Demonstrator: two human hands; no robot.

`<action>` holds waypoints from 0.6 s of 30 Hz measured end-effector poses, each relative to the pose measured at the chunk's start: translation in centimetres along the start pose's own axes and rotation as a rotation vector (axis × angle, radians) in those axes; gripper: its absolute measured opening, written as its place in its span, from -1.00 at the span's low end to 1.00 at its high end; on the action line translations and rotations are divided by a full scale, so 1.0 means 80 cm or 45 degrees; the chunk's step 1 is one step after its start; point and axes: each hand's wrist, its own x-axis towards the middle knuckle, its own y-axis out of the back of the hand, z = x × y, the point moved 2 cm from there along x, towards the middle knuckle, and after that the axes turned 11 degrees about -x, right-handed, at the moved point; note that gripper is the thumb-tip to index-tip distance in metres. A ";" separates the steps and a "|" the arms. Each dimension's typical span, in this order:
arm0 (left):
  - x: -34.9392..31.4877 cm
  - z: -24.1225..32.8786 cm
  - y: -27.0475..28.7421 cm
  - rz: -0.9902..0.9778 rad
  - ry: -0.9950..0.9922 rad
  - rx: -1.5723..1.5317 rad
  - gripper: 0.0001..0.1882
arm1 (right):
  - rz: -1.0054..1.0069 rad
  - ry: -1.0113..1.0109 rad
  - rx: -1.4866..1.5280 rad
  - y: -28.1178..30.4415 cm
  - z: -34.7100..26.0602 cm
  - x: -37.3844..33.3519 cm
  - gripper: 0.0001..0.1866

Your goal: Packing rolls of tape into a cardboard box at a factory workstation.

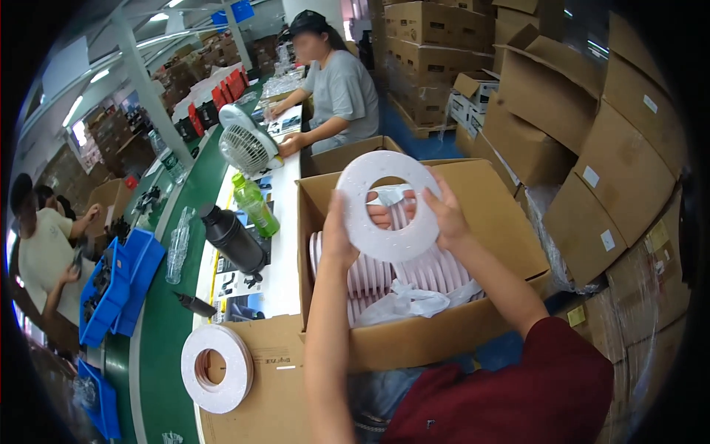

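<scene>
A flat white speckled ring [392,248] with a wide round hole is held up between my two hands, above an open cardboard box [414,348]. My left hand [338,231] is closed on the ring's left edge, and my right hand [447,214] grips its right edge. Through the hole, curled fingers show behind the ring. Inside the box, many similar rings [370,275] stand on edge in rows, with crumpled white plastic film [414,302] on the near side. To the left, a stack of the same rings [194,385] lies on a cardboard sheet [274,399].
Left of the box are a dark bottle [235,240], a green bottle [254,203] and a white fan [248,144]. Blue bins [137,281] sit along the green conveyor [166,325]. A co-worker [344,92] sits at the far bench; folded cartons [584,185] lean at right.
</scene>
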 end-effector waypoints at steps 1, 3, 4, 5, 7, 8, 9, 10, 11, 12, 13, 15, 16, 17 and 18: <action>0.003 0.003 0.003 0.068 -0.135 0.369 -0.34 | -0.022 -0.014 0.013 0.006 0.002 0.001 -0.45; 0.005 0.019 0.021 0.248 -0.538 0.995 -0.45 | 0.058 0.050 -0.055 0.001 0.004 0.001 -0.43; 0.004 0.021 0.033 0.341 -0.787 1.254 -0.39 | 0.055 0.078 -0.062 -0.008 0.006 0.000 -0.42; 0.001 0.016 0.002 0.421 -0.807 1.506 -0.43 | 0.097 0.112 -0.083 0.003 0.005 -0.001 -0.40; -0.014 0.024 -0.051 0.549 -0.751 1.906 -0.47 | 0.047 0.119 -0.155 0.004 0.001 -0.010 -0.38; -0.022 0.035 -0.054 0.588 -0.665 2.045 -0.46 | 0.002 0.080 -0.133 -0.013 -0.002 -0.023 -0.38; -0.034 0.054 -0.057 0.586 -0.791 2.086 -0.47 | -0.091 0.086 -0.050 -0.030 -0.011 -0.029 -0.36; -0.049 0.072 -0.060 0.580 -0.915 2.132 -0.49 | -0.182 0.091 0.038 -0.045 -0.015 -0.034 -0.34; -0.065 0.093 -0.073 0.597 -0.936 2.272 -0.51 | -0.215 0.065 0.054 -0.047 -0.014 -0.037 -0.34; -0.086 0.117 -0.092 0.683 -0.919 2.406 -0.55 | -0.276 0.033 -0.002 -0.045 -0.011 -0.041 -0.32; -0.108 0.144 -0.099 0.772 -0.873 2.539 -0.61 | -0.338 0.002 -0.053 -0.044 -0.009 -0.045 -0.29; -0.162 0.199 -0.112 0.896 -0.666 2.575 -0.67 | -0.404 -0.042 -0.169 -0.039 -0.011 -0.046 -0.29; -0.197 0.226 -0.113 0.990 -0.594 2.572 -0.64 | -0.475 -0.058 -0.287 -0.044 -0.014 -0.048 -0.28; -0.220 0.244 -0.101 1.116 -0.473 2.561 -0.59 | -0.466 -0.131 -0.327 -0.043 -0.013 -0.048 -0.29; -0.245 0.261 -0.079 1.161 -0.457 2.520 -0.55 | -0.453 -0.149 -0.316 -0.038 -0.012 -0.047 -0.29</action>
